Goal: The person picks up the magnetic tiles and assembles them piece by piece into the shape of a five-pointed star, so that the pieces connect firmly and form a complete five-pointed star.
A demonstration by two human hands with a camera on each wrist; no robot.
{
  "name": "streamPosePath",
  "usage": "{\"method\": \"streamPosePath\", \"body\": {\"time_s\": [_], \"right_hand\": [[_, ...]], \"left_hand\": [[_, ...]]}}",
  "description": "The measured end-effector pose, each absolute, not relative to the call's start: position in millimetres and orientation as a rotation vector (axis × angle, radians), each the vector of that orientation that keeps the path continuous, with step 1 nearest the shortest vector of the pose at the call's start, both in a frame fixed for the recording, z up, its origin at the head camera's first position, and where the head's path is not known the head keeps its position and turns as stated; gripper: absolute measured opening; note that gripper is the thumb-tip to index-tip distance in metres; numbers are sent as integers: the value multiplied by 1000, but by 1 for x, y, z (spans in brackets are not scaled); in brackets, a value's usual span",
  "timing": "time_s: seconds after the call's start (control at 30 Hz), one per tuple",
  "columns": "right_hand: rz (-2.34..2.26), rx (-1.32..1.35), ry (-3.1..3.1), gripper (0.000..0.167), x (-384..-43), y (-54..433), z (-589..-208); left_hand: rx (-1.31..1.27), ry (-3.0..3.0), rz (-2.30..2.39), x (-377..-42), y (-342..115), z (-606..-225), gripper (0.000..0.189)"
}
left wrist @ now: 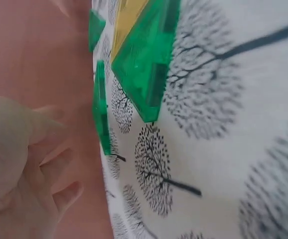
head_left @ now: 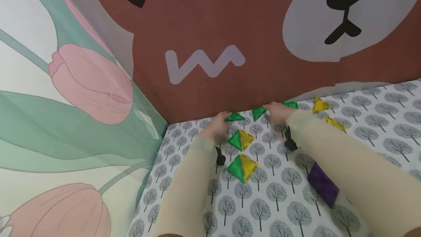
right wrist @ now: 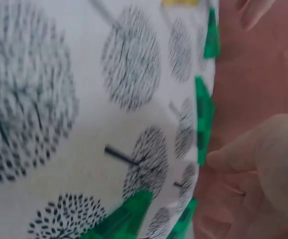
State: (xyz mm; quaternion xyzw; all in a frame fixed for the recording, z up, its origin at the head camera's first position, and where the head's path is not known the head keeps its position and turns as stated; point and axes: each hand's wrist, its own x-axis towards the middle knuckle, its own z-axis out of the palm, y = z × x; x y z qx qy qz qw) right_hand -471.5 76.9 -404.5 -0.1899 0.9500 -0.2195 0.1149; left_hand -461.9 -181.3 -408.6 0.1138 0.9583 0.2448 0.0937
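Observation:
Along the sheet's far edge, several translucent green triangle tiles lie near the brown wall. My left hand reaches to the left end of one green triangle. In the left wrist view its fingers are spread a little apart from that tile, holding nothing. The right hand is beside another green triangle; in the right wrist view a fingertip is right at the tile's lower end, with the other fingers partly hidden behind. A third green triangle shows just past this hand.
Two diamonds, an upper one and a lower one, each pair green and yellow triangles between the forearms. A purple tile lies partly behind the right sleeve. Yellow tiles are farther right. A tulip-printed wall bounds the left side.

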Motion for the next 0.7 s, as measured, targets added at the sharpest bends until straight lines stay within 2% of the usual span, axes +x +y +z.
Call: {"method": "streamPosePath", "body": {"time_s": [0.1, 0.27, 0.4, 0.7], "right_hand": [[-621, -569, 2754, 68, -480, 80, -413], [-539, -637, 2747, 65, -490, 74, -422], [-415, -675, 2818, 58, -487, 68, -427], [-326, -708, 2938, 43, -475, 58, -423]], "left_hand": [[288, 2764, 758, -476, -180, -418, 58], [266, 2748, 576, -492, -175, -431, 63], [258, 2793, 440, -489, -170, -433, 70], [279, 2915, 280, -470, -159, -422, 51]]}}
